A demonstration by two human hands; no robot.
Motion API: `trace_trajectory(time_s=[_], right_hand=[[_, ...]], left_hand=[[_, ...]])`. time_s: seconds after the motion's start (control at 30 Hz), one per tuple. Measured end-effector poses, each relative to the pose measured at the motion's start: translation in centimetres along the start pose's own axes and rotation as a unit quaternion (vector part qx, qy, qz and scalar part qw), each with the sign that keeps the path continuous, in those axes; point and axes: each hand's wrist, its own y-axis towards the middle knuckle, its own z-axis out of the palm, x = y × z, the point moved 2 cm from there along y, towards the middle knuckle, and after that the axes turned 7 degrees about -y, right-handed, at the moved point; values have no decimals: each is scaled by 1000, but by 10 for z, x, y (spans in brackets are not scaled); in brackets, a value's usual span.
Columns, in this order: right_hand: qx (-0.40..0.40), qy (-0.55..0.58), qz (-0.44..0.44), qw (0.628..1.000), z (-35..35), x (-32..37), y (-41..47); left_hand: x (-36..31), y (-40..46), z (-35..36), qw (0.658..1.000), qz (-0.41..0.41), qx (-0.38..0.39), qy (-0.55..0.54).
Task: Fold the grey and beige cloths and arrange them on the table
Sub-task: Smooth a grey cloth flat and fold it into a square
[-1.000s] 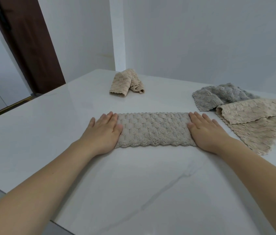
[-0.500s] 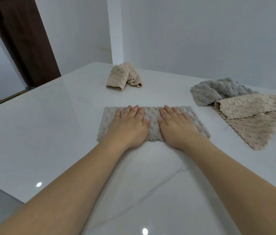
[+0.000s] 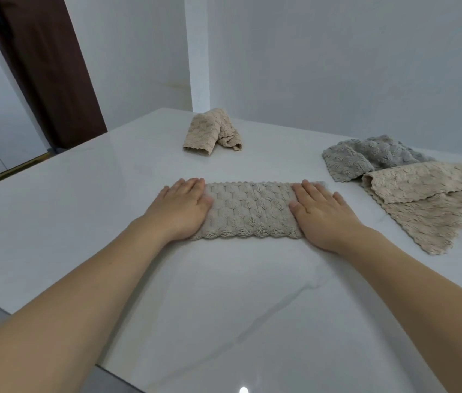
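Left hand [image 3: 180, 209] and right hand [image 3: 319, 212] flat, fingers straight, pressing opposite ends of folded grey cloth [image 3: 251, 211]. Strip's long axis runs left-right between hands, each equally near own end. Next fold likely end over end. Folded beige cloth [image 3: 211, 133] farther back on table [image 3: 82, 208]; unfolded pile [image 3: 411, 191] right.

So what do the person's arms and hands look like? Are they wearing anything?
Nothing is worn that shows. The left hand and right hand are bare: no gloves, rings or bracelets in view. Both forearms are bare too, with no sleeves, watch or bands right down to the picture's bottom edge. The fingernails look short and plain, though they are too small to be sure.
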Motion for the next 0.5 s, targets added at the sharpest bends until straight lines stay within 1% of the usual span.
trace_trajectory(time_s=[0.1, 0.27, 0.33, 0.47, 0.5], right_hand=[[9, -3, -3, 1000, 0, -4, 2], [15, -36, -23, 999, -3, -7, 11], [13, -74, -25, 997, -7, -12, 19], [27, -147, -4, 989, -22, -18, 34], [25, -167, -3, 986, -28, -17, 38]], left_hand=[[8, -3, -2, 1000, 5, 15, 9], [-10, -39, -6, 998, -17, 38, 38], [-21, -59, -7, 996, -29, 49, 73], [-52, -101, -11, 980, -36, 53, 186], [-62, -115, -12, 978, -30, 68, 197]])
